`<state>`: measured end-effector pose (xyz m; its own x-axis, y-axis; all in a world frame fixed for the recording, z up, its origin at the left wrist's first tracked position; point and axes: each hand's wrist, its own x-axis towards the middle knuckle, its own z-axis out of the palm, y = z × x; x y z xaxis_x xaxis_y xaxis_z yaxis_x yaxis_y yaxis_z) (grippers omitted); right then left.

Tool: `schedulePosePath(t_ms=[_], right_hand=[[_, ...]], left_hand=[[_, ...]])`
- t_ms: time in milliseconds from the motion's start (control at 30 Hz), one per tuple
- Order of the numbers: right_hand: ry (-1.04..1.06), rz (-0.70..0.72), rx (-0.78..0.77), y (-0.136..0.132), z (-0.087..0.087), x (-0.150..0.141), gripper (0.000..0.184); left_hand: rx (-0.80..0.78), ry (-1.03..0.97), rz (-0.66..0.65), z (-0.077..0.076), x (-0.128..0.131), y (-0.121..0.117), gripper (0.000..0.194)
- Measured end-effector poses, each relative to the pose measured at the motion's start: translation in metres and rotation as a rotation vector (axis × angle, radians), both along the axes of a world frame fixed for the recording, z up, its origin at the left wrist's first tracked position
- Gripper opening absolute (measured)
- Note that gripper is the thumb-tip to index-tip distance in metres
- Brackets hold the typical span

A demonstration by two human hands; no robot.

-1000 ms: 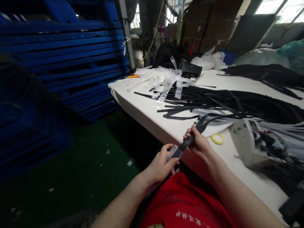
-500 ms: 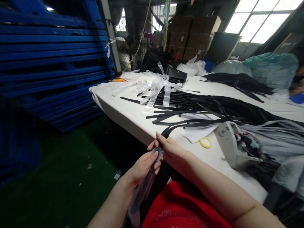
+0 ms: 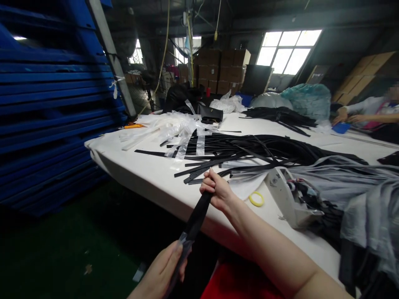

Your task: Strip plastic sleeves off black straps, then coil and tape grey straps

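Observation:
A flat black strap runs taut between my hands at the table's near edge. My right hand is closed around its upper part. Lower down, my left hand grips a clear plastic sleeve that surrounds the strap's lower length; the far end is hidden below the hand. Just beyond my right hand, many black straps lie in a long bundle across the white table. Loose clear sleeves are heaped at the bundle's left end.
A yellow ring lies beside a white open box holding small items. Plastic-sleeved straps spread on the right. Blue pallets are stacked at left. A co-worker's hands are at the table's far right.
My left hand has moved down and away from my right hand, taking the sleeve lower along the strap. More black strap shows between them. The view has turned right.

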<state>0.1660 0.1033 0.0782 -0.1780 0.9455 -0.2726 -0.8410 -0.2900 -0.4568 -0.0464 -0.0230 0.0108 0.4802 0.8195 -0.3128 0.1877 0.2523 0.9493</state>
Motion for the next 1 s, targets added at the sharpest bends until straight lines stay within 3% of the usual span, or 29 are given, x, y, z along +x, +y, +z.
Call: schedulePosePath(t_ms=[167,367,500,567,667,1000], right_hand=[[0.036,0.055,0.054,-0.021,-0.002,-0.021,0.033],[-0.132,0.16,0.086,-0.057,-0.014,-0.042,0.032],[-0.057,0.052,-0.034,-0.045,-0.009,-0.013,0.021],[-0.006,-0.023,-0.037,-0.033,-0.006,0.006,0.018],[0.001,-0.015,-0.017,-0.023,-0.006,0.022,0.014],[-0.12,0.123,0.059,-0.052,-0.016,-0.01,0.019]], left_hand=[[0.012,-0.08,0.045,0.007,0.02,0.011,0.048],[-0.004,-0.148,0.084,0.003,0.03,0.006,0.05],[0.002,-0.065,0.076,-0.003,0.017,-0.008,0.056],[0.02,-0.039,0.089,-0.002,0.01,-0.014,0.058],[0.024,-0.053,0.088,0.002,0.004,-0.02,0.062],[0.131,-0.108,0.161,0.012,0.023,-0.013,0.064]])
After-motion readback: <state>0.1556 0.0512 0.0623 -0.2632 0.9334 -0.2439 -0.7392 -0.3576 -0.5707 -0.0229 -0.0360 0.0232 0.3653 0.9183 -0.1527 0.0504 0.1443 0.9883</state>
